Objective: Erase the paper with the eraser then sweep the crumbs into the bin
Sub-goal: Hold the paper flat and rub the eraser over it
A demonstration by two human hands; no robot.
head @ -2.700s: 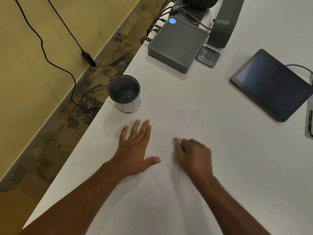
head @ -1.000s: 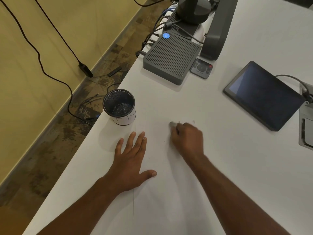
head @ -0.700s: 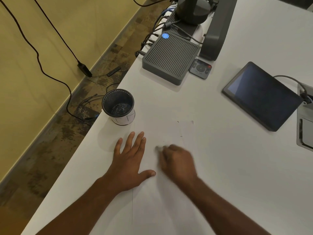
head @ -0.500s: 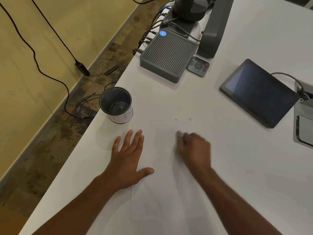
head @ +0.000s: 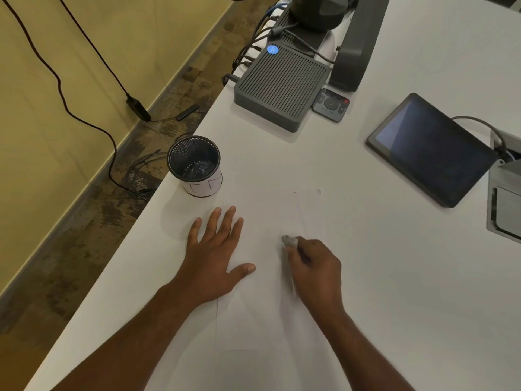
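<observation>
Two hands work on the paper (head: 253,314). Left hand (head: 214,258) lies flat, fingers spread, holding the paper's left edge down. Right hand (head: 313,269) pinches the eraser (head: 289,240), which has slid back toward the paper's middle, so rubbing continues. Bin (head: 194,166) waits beyond the paper's left corner.

We see bare bench (head: 380,277) right of the right hand (head: 315,270); leftward, the left hand (head: 215,253) lies flat between it and the bin (head: 194,166) at the bench edge.
</observation>
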